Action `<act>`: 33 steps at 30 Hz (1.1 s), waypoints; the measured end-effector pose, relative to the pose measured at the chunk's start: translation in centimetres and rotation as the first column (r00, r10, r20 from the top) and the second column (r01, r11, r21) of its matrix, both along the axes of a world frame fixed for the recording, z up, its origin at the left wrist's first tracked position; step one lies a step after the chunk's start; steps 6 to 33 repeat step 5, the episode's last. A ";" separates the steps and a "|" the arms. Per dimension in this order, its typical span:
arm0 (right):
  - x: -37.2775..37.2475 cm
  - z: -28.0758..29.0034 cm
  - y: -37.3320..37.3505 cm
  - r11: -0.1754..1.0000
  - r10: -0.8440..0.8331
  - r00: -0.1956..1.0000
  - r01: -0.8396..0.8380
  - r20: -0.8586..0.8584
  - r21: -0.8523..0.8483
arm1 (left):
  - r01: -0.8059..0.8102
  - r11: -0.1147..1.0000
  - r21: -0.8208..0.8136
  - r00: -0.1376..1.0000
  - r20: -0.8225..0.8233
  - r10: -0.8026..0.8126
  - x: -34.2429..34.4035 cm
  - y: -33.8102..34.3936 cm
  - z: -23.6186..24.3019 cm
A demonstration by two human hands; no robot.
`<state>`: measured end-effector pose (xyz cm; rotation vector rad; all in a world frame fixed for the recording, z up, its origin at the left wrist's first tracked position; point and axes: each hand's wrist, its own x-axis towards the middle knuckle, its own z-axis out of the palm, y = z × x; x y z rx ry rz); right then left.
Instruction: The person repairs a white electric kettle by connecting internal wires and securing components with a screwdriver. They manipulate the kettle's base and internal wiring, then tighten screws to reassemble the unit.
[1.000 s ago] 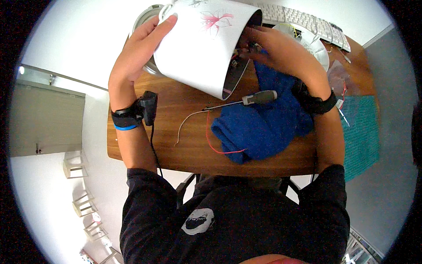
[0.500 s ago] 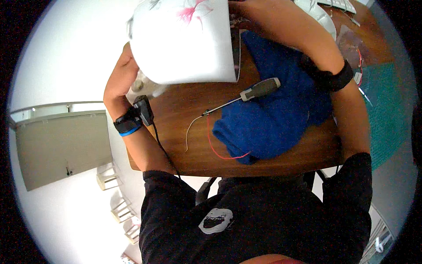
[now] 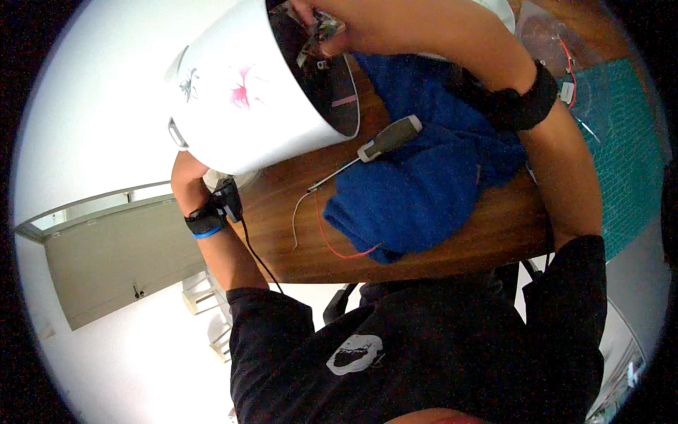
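A white bucket-shaped housing (image 3: 233, 127) with a pink and grey flower print lies tilted, its dark open end turned to the right. My left hand (image 3: 188, 168) is mostly behind its lower left side, against the wall; the fingers are hidden. At the opening, my right hand (image 3: 332, 39) is closed by something shiny among the dark inner parts, too unclear to name. A screwdriver (image 3: 390, 138) with a grey handle lies on a blue towel (image 3: 424, 198), its shaft pointing down-left. Beside its tip run a thin pale wire (image 3: 295, 219) and a red wire (image 3: 330, 244).
The brown wooden table (image 3: 282, 247) has its near edge close to my body. On the right lie a green cutting mat (image 3: 625, 155) and a clear bag (image 3: 544, 35) with a red wire. A black cable (image 3: 261, 254) hangs from the device on my left wrist.
The white housing has turned and shifted left, so its open end and dark inside now show. My right hand, hidden before, now shows at the opening. The screwdriver and towel appear slightly further left.
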<state>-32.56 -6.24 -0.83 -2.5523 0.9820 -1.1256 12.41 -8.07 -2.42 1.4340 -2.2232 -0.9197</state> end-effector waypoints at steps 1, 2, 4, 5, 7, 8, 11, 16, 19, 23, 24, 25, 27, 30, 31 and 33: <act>-0.1 0.2 0.0 0.994 -0.041 0.997 0.047 -0.069 0.095 | 0.006 1.000 0.015 1.000 0.012 -0.006 0.4 -0.2 0.3; 0.1 0.4 0.2 0.978 -0.072 0.988 0.097 -0.140 0.185 | 0.004 1.000 0.027 1.000 0.025 -0.004 0.8 -0.1 0.6; 0.4 -0.1 -0.2 0.936 -0.085 0.983 0.135 -0.164 0.325 | 0.006 0.999 0.038 0.999 0.047 -0.008 1.3 0.0 1.0; 0.7 -0.4 -0.6 0.908 -0.085 0.981 0.148 -0.174 0.392 | -0.001 0.999 0.039 0.998 0.059 -0.001 1.8 0.4 1.2; 0.7 -0.4 -0.6 0.908 -0.085 0.981 0.148 -0.174 0.392 | -0.001 0.999 0.039 0.998 0.059 -0.001 1.8 0.4 1.2; 0.7 -0.4 -0.6 0.908 -0.085 0.981 0.148 -0.174 0.392 | -0.001 0.999 0.039 0.998 0.059 -0.001 1.8 0.4 1.2; 0.7 -0.4 -0.6 0.908 -0.085 0.981 0.148 -0.174 0.392 | -0.001 0.999 0.039 0.998 0.059 -0.001 1.8 0.4 1.2; 0.7 -0.4 -0.6 0.908 -0.085 0.981 0.148 -0.174 0.392 | -0.001 0.999 0.039 0.998 0.059 -0.001 1.8 0.4 1.2; 0.7 -0.4 -0.6 0.908 -0.085 0.981 0.148 -0.174 0.392 | -0.001 0.999 0.039 0.998 0.059 -0.001 1.8 0.4 1.2; 0.7 -0.4 -0.6 0.908 -0.085 0.981 0.148 -0.174 0.392 | -0.001 0.999 0.039 0.998 0.059 -0.001 1.8 0.4 1.2; 0.7 -0.4 -0.6 0.908 -0.085 0.981 0.148 -0.174 0.392 | -0.001 0.999 0.039 0.998 0.059 -0.001 1.8 0.4 1.2; 0.7 -0.4 -0.6 0.908 -0.085 0.981 0.148 -0.174 0.392 | -0.001 0.999 0.039 0.998 0.059 -0.001 1.8 0.4 1.2; 0.7 -0.4 -0.6 0.908 -0.085 0.981 0.148 -0.174 0.392 | -0.001 0.999 0.039 0.998 0.059 -0.001 1.8 0.4 1.2; 0.7 -0.4 -0.6 0.908 -0.085 0.981 0.148 -0.174 0.392 | -0.001 0.999 0.039 0.998 0.059 -0.001 1.8 0.4 1.2; 0.7 -0.4 -0.6 0.908 -0.085 0.981 0.148 -0.174 0.392 | -0.001 0.999 0.039 0.998 0.059 -0.001 1.8 0.4 1.2; 0.7 -0.4 -0.6 0.908 -0.085 0.981 0.148 -0.174 0.392 | -0.001 0.999 0.039 0.998 0.059 -0.001 1.8 0.4 1.2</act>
